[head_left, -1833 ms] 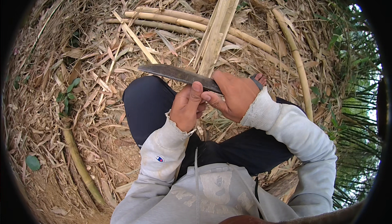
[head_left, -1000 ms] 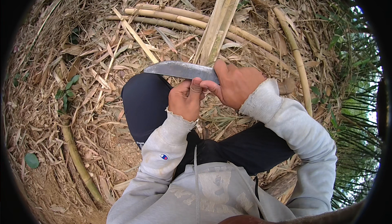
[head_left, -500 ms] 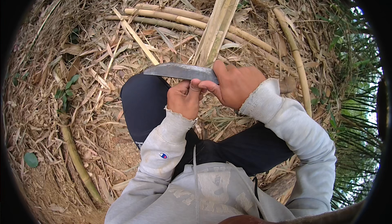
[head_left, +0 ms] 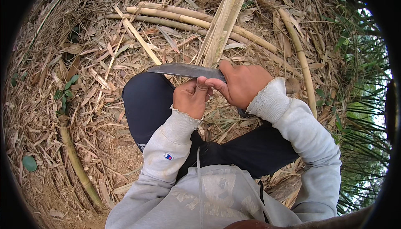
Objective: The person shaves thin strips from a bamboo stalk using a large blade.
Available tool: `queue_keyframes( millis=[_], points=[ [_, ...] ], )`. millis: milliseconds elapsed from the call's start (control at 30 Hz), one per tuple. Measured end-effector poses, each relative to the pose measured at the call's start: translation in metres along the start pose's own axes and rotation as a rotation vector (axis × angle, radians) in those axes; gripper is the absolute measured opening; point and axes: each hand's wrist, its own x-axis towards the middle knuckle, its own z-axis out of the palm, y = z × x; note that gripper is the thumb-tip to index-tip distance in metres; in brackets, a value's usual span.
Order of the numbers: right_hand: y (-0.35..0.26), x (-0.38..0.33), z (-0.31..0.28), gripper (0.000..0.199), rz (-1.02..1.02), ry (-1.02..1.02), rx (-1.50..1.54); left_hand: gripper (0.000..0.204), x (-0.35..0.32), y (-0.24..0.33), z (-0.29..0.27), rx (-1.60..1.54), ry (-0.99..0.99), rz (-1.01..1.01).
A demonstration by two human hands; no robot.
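Observation:
My right hand [head_left: 246, 85] is wrapped round the handle of a machete [head_left: 179, 69]. Its dark blade points left, lying almost level above my left knee, and the wooden butt of the handle shows beyond my right wrist. Just below the blade, my left hand [head_left: 190, 97] is closed with its fingers curled and its thumb up by the lower edge. Whatever its fingers pinch is hidden. The two thumbs nearly meet. Behind the blade, a bundle of split bamboo strips [head_left: 223, 24] runs away from me; its near end is covered by the machete and my right hand.
Bamboo poles [head_left: 179, 18] lie across the ground ahead, with another pole [head_left: 301, 57] at the right and a greenish one [head_left: 77, 162] at the left. A loose bamboo strip [head_left: 140, 36] slants near my left knee [head_left: 148, 108]. Dry leaves and shavings cover the ground; green plants stand far right.
The blade has tilted slightly, so its flat looks darker. Both hands have shifted a little to the right, and the grips look the same.

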Motion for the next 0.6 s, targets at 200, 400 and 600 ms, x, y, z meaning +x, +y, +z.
queue_keyframes(
  millis=[200,400,600],
  points=[
    [0.01,0.004,0.003,0.066,-0.079,0.144,-0.133,0.05,-0.002,0.014,-0.001,0.091,0.01,-0.027],
    [0.033,0.011,0.003,0.063,-0.076,0.18,-0.231,0.049,0.0,0.02,0.011,0.121,-0.003,-0.025],
    [0.036,0.017,-0.007,0.063,-0.022,0.184,-0.25,0.039,-0.001,0.019,0.015,0.131,0.08,0.144]
  ],
)
